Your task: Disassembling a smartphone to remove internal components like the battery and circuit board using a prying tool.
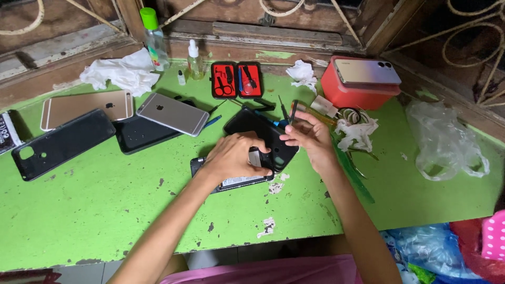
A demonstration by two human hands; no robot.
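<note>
While the opened phone [236,176] lies flat on the green tabletop [105,210], left hand [234,155] presses down on top of it, fingers curled over the middle, so that grip is closed on the phone body. Long axis of the phone runs roughly left-right, slightly tilted, with its left end sticking out past the wrist side of the hand.

Right hand [310,139] sits just right of the left grip, fingertips touching the black back cover [258,131], which lies tilted just beyond the left grip, partly overlapping the phone's right end. Fingers pinched together at the cover's right edge; can't tell if a small tool is in the pinch. Left hand is the nearer one to the phone; right only meets the cover.

Outward from the grips:
- screwdrivers [284,110] just beyond the right hand
- crumpled tissue [357,131] and tweezers right of it
- red tool case [236,80], open, beyond both hands
- red box [352,89] with a phone on top, far right-rear
- two silver/gold phones [173,113] and black cases [63,142], well left
- clear plastic bag [447,142], far right
</note>
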